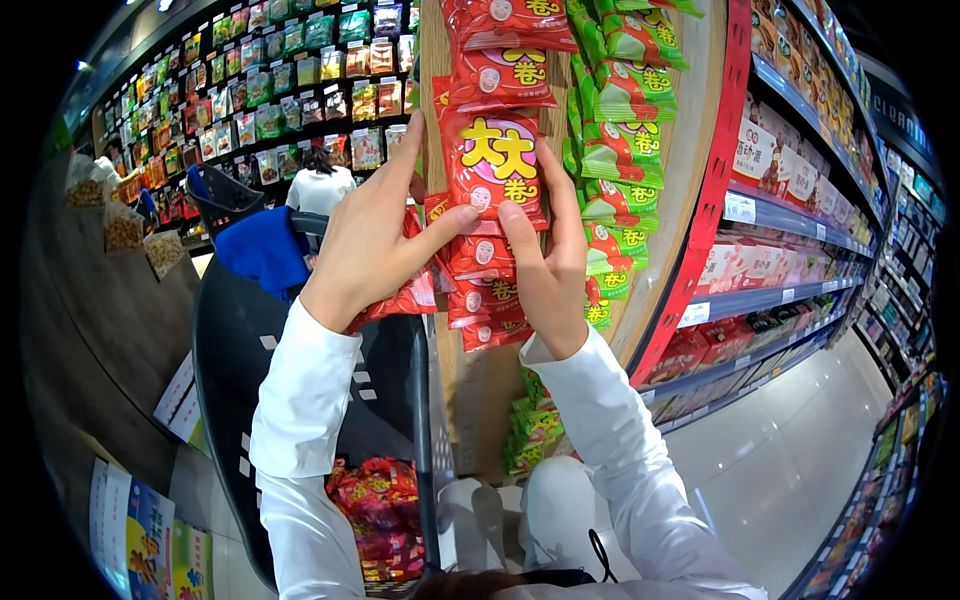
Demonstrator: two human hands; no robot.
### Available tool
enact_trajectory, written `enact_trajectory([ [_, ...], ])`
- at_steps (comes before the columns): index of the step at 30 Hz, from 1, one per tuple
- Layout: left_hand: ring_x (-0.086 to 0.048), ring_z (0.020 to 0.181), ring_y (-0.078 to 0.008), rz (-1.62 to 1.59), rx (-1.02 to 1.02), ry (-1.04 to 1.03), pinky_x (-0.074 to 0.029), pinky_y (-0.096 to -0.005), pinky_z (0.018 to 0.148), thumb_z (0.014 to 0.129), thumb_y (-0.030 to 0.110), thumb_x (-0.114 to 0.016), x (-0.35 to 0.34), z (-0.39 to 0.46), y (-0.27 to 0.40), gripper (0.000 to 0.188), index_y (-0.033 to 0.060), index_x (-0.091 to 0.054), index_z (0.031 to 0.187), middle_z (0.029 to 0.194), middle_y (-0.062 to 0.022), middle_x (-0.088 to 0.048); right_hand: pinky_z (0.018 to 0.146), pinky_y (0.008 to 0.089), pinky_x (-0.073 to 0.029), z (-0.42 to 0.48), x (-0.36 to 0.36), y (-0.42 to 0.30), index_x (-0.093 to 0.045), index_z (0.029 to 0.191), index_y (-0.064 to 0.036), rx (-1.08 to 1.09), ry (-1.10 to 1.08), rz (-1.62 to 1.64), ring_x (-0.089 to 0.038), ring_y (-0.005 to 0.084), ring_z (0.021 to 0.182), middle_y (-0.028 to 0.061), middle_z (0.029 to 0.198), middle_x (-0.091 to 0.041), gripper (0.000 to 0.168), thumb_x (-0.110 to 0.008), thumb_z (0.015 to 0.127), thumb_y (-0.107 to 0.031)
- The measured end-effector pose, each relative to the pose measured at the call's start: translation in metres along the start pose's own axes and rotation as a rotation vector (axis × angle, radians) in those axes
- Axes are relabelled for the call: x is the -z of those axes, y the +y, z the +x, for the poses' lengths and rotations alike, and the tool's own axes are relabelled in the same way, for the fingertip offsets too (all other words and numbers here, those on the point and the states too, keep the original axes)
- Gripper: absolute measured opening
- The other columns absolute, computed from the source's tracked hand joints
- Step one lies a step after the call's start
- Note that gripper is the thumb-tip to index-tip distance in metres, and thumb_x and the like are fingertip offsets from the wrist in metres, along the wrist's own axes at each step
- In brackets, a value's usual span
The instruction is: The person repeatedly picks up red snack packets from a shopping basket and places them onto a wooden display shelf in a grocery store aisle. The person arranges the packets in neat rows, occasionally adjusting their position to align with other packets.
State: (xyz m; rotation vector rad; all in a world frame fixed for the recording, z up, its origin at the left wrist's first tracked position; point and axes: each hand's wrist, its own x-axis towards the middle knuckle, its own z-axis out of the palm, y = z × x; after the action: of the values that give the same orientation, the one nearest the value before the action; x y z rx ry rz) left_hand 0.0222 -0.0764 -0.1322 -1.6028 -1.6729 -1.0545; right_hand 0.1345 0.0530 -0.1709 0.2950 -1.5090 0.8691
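Note:
Both my hands are on a red snack packet (495, 161) in a column of overlapping red packets on a wooden display panel. My left hand (386, 229) touches its left side, thumb near the lower edge. My right hand (551, 251) has its fingers along the right side and its thumb on the lower front. Another red packet (405, 300) lies beneath my left hand; its hold is partly hidden. Green packets (622, 150) hang in columns to the right. Below left, a dark plastic shopping basket (420, 390) holds a heap of red packets (379, 510).
A blue cloth (259, 251) hangs over the basket's rim. Shelves of boxed snacks (757, 165) line the right, behind a red edge strip (694, 240). More green packets (532, 427) lie low by my knees. A person in white (321, 187) stands by the far wall of hanging packets.

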Motion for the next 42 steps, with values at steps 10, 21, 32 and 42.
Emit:
enact_trajectory([
  [10, -0.063, 0.091, -0.0343, -0.033, 0.037, 0.258, -0.050, -0.0387, 0.076, 0.076, 0.030, -0.070, -0.016, -0.026, 0.014, 0.065, -0.0064, -0.046, 0.126, 0.102, -0.0207, -0.061, 0.109, 0.0371, -0.027, -0.019, 0.003, 0.011, -0.022, 0.141, 0.008, 0.072, 0.029, -0.077, -0.029, 0.0329, 0.135, 0.0271, 0.144, -0.028, 0.069, -0.059, 0.084, -0.003],
  [21, -0.061, 0.087, -0.0348, -0.088, -0.031, 0.228, -0.048, -0.0365, 0.076, 0.076, 0.021, -0.064, -0.027, -0.021, 0.014, 0.044, -0.0045, -0.058, 0.112, 0.096, -0.0189, -0.062, 0.112, 0.0370, -0.017, -0.010, 0.020, 0.005, 0.003, 0.144, 0.006, 0.039, -0.154, 0.045, -0.017, 0.0338, 0.139, 0.0312, 0.148, -0.012, 0.082, -0.056, 0.087, -0.007],
  [32, -0.060, 0.075, -0.0155, -0.292, 0.263, 0.022, -0.046, -0.0227, 0.065, 0.074, 0.006, -0.061, -0.052, -0.117, 0.037, 0.061, 0.0014, -0.046, 0.133, 0.131, -0.0189, -0.049, 0.113, 0.0384, -0.008, -0.155, 0.026, 0.006, 0.011, 0.143, 0.006, -0.267, -0.234, 0.172, -0.006, 0.0309, 0.142, 0.0247, 0.152, -0.002, 0.090, -0.055, 0.085, -0.012],
  [42, -0.058, 0.063, -0.0165, -0.838, 0.704, 0.451, -0.047, -0.0265, 0.062, 0.098, 0.019, -0.041, -0.094, -0.210, 0.065, 0.031, -0.0035, -0.053, 0.082, 0.074, -0.0096, -0.056, 0.101, 0.0356, -0.035, -0.230, 0.034, -0.038, -0.036, 0.136, 0.003, -0.733, -0.359, 0.342, -0.045, 0.0261, 0.122, 0.0176, 0.134, -0.044, 0.055, -0.055, 0.087, -0.014],
])
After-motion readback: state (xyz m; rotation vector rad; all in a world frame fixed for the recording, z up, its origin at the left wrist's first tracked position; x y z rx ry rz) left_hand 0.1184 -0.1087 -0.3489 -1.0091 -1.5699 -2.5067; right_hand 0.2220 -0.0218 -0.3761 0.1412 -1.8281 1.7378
